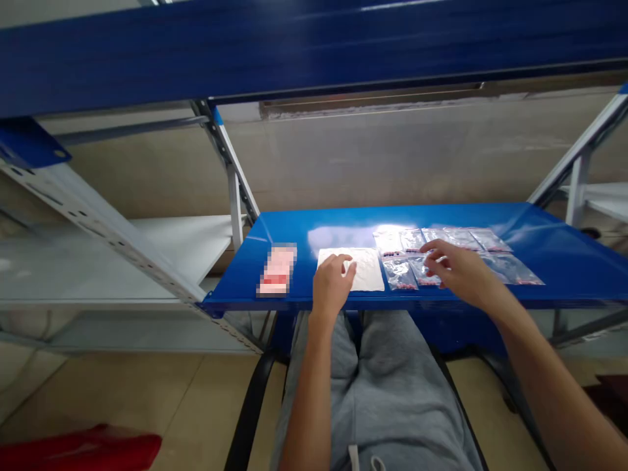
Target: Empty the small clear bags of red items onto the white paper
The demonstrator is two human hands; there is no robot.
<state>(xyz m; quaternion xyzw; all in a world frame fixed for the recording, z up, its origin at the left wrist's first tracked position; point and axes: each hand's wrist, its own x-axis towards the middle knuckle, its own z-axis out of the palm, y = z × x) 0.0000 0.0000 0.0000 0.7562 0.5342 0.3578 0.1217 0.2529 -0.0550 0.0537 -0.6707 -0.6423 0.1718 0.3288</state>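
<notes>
Head view gives us a blue surface (569,258) with our two bare hands at its near edge. Our left hand (333,281) hangs over the left part of a flat white sheet (369,273); its fingers are loosely bent, the thumb set apart from the forefinger, and we see nothing between them. We cannot tell whether they touch the sheet.

Our right hand (454,269) is above the clear plastic bags (400,269), which lie in two rows just right of the sheet. Its fingers are curved and spread, with a gap between thumb and forefinger; contact with a bag is unclear to us. Small pieces, red in several bags, gather along the bags' near edges.

Left of the sheet, well apart from the bags, lies a pink-and-white item (278,269), blurred into blocks. Below the surface we see grey trousers (392,386).
</notes>
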